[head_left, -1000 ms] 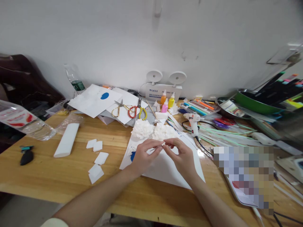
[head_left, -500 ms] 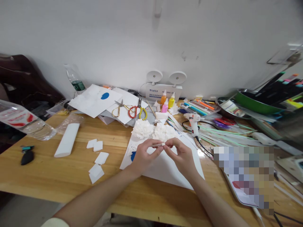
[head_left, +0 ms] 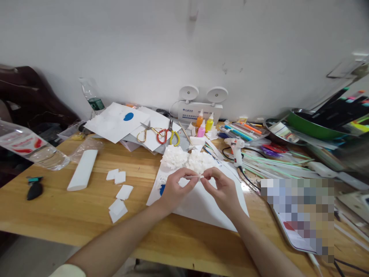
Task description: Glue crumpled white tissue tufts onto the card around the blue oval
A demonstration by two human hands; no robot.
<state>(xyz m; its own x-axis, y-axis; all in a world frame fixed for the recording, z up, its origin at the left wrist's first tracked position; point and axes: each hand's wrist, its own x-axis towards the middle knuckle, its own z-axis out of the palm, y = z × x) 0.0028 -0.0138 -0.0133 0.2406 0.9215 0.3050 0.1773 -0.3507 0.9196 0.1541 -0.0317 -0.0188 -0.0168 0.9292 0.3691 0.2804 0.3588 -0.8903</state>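
Together, the left hand and right hand pinched a roll, a thin white stick of what looked like tightly wound paper. It was held level between thumb and forefinger tips, one hand clamped on each end, the other fingers curled loosely. The roll hung just above a smooth white sheet lying flat on the wooden table, whose grain ran in pale yellow planks. Just beyond the fingers sat two puffs, white, crinkled and rounded, touching each other on the sheet's far edge. Small flat white squares lay scattered to the left, near a long, smooth white bar with rounded ends. Farther back lay scissors with looped handles on loose paper, and a white glue gun stood to the right.
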